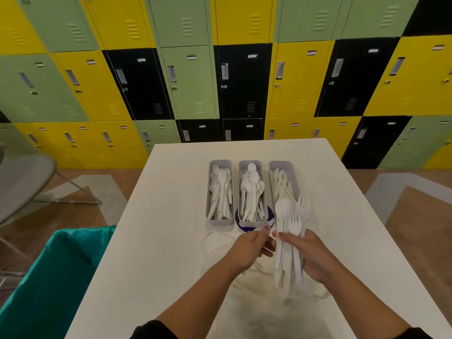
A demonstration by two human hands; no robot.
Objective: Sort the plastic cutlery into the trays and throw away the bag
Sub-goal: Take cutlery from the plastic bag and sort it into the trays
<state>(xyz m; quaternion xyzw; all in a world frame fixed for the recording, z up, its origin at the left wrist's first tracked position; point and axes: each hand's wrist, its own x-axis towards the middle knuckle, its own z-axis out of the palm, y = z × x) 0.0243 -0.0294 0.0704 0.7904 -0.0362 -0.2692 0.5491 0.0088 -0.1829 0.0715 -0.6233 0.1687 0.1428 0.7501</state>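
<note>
Right hand (315, 255) grips cutlery bundle (289, 241); left hand (252, 248) seemingly pinching one piece.

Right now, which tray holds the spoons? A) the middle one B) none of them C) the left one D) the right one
A: round spoon bowls show in the middle tray, while the left tray holds forks and the right tray holds knives.

Three trays (220, 222), two hands (247, 248).
</note>
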